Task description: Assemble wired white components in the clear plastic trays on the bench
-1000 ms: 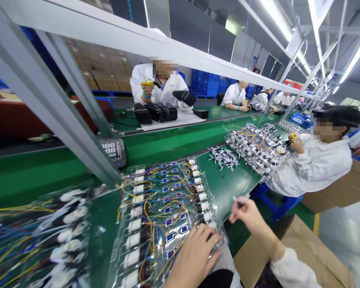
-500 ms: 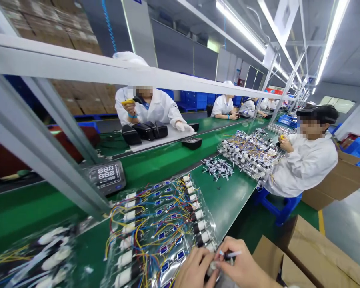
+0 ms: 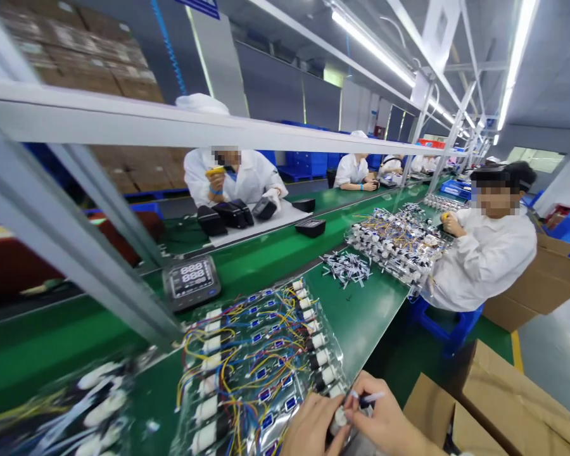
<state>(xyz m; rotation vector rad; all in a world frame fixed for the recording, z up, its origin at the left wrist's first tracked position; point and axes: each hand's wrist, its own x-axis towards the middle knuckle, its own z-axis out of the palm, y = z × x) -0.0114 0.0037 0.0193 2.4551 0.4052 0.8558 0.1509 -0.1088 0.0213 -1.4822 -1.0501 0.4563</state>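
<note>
At the bottom edge both my hands meet over the near corner of a clear plastic tray (image 3: 247, 392) filled with several small white-and-black motors and coloured wires. My left hand (image 3: 311, 427) has its fingers curled round a small white cylindrical part (image 3: 339, 418). My right hand (image 3: 384, 421) pinches a thin white tube (image 3: 371, 398) beside that part. The two hands touch each other.
A black device with a digital display (image 3: 191, 282) lies on the green belt behind the tray. A pile of short white tubes (image 3: 346, 266) and another wired tray (image 3: 399, 244) lie further right, by a seated person in white. Cardboard boxes (image 3: 503, 411) stand at my right.
A second ago my hands were apart, the left flat on the tray, the right raised with the tube. They have come together at the tray's corner; my view has tilted up slightly.
</note>
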